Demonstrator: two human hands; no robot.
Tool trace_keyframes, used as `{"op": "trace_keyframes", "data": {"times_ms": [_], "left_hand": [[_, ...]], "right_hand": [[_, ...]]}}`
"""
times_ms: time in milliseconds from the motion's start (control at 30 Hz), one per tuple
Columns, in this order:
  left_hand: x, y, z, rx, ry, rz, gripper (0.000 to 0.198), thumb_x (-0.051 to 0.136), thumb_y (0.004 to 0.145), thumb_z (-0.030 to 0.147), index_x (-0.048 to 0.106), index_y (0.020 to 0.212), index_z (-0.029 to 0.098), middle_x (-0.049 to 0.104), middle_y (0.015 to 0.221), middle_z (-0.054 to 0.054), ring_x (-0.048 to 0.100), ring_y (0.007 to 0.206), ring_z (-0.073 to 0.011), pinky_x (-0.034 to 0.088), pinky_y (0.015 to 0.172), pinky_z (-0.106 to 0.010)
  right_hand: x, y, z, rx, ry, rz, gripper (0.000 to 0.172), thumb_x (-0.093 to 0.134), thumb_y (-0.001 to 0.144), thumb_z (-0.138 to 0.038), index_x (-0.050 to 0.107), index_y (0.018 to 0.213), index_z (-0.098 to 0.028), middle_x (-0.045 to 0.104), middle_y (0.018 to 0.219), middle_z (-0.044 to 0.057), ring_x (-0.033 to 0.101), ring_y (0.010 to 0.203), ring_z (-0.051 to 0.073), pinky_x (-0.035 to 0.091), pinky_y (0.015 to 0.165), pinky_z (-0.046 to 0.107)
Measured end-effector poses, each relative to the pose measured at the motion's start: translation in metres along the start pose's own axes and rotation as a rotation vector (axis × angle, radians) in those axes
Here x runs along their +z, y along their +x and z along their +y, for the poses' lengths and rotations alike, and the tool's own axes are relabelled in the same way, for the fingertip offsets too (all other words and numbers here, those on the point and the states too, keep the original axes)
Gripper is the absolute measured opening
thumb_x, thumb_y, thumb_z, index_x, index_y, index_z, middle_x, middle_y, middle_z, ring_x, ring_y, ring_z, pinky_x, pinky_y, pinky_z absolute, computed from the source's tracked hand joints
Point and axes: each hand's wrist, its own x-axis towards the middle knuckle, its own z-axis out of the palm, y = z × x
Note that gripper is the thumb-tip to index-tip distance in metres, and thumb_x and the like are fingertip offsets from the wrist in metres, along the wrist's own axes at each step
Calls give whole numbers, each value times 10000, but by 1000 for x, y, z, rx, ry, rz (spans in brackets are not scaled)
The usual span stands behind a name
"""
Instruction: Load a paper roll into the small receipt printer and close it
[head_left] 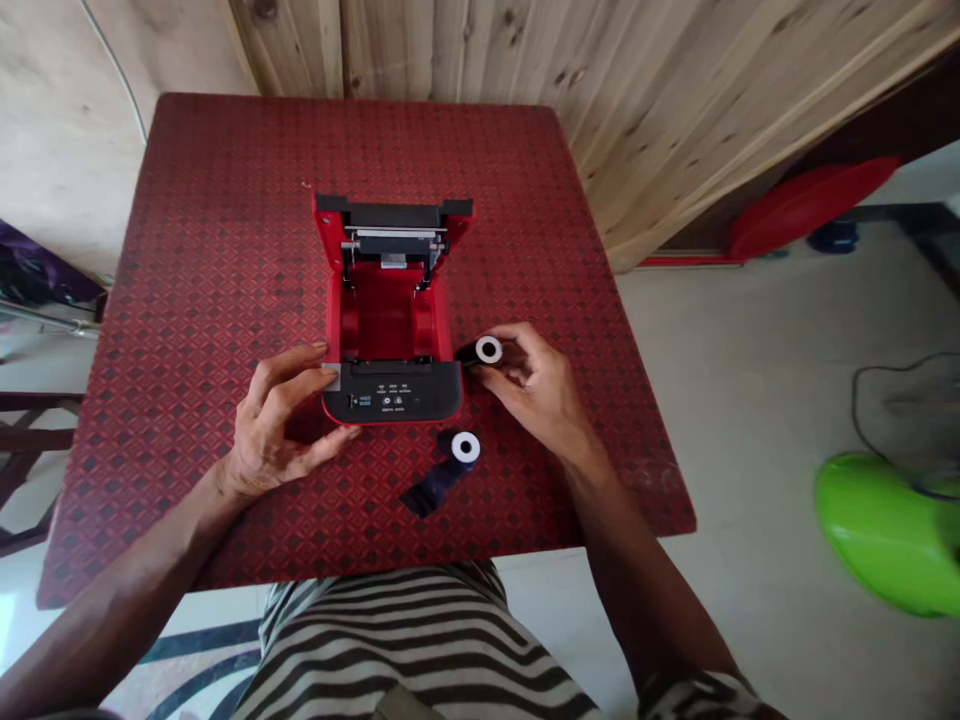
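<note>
A small red and black receipt printer (394, 392) stands on the table with its lid (394, 215) raised and its red paper bay (386, 325) showing nothing inside. My left hand (281, 425) grips the printer's front left corner, fingers along the side and thumb at the front edge. Just right of the printer, my right hand (536, 385) pinches a small paper roll (489, 349) between thumb and fingers; its end is white with a dark hole, its outside dark. A second such roll (465, 447) lies in front of the printer, a dark strip (431, 490) unrolled from it.
The table (225, 200) has a red patterned cover. Behind it rises a wooden plank wall (450, 50). On the floor to the right are a green plastic object (885, 530) and a cable (862, 400). Part of a dark wooden chair (30, 440) shows at the left.
</note>
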Motion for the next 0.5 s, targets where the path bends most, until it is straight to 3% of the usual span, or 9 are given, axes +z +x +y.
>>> {"op": "trace_keyframes", "data": {"times_ms": [133, 233, 333, 400, 500], "left_hand": [[0, -1, 0, -7, 0, -9, 692, 885, 853, 455, 561, 1427, 246, 687, 1378, -136, 731, 1213, -289, 676, 959, -436], [-1, -1, 1, -6, -17, -7, 723, 910, 832, 409, 562, 1441, 233, 681, 1399, -144, 723, 1236, -290, 664, 992, -429], [0, -1, 1, -2, -28, 5, 744, 919, 823, 370, 564, 1455, 204, 676, 1405, -159, 715, 1251, -295, 656, 1015, -424], [0, -2, 1, 1, -27, 5, 749, 916, 826, 364, 560, 1462, 189, 672, 1408, -165, 711, 1252, -292, 655, 1018, -424], [0, -4, 1, 0, -21, 4, 743, 911, 832, 371, 562, 1458, 178, 670, 1410, -172, 715, 1230, -282, 659, 1002, -416]], "right_hand": [[3, -1, 0, -10, -5, -23, 317, 742, 872, -317, 659, 1172, -259, 781, 1062, 39, 763, 879, 215, 624, 786, 379], [-7, -9, -8, 26, -27, -13, 462, 775, 861, -317, 641, 1299, -253, 785, 1122, 57, 757, 836, 210, 627, 755, 380], [-25, -30, -25, 20, -151, 21, 277, 774, 893, -302, 714, 1159, -251, 796, 1058, 49, 746, 816, 200, 611, 741, 363], [-32, -48, -35, -8, -184, -83, 152, 785, 907, -288, 759, 1054, -257, 792, 962, 24, 739, 790, 184, 607, 734, 337], [-23, -69, -38, -56, -150, -255, 361, 825, 889, -251, 763, 1243, -283, 813, 1062, 26, 758, 817, 175, 634, 764, 328]]}}
